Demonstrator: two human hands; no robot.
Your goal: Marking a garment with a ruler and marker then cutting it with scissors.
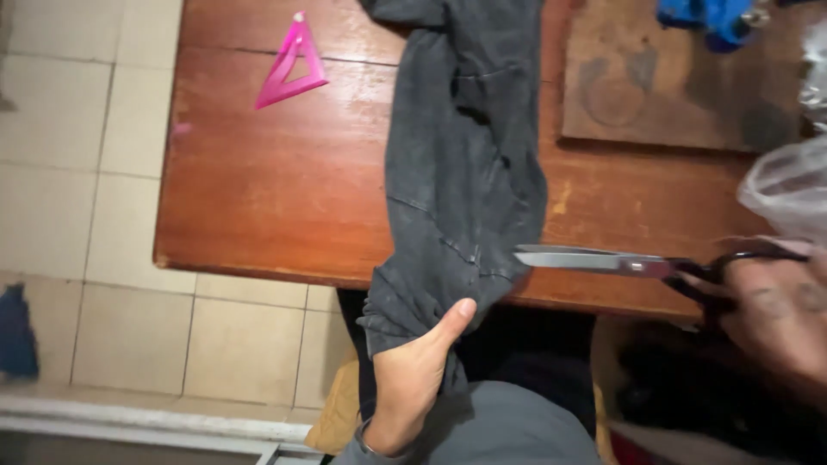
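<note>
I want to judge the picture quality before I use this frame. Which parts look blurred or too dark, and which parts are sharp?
Head view: the right hand holding the scissors is smeared by motion blur; the left hand gripping the dark grey garment is fairly sharp; the pink triangle ruler and the wooden table are evenly lit without glare; the area under the table edge is too dark to read.
</note>
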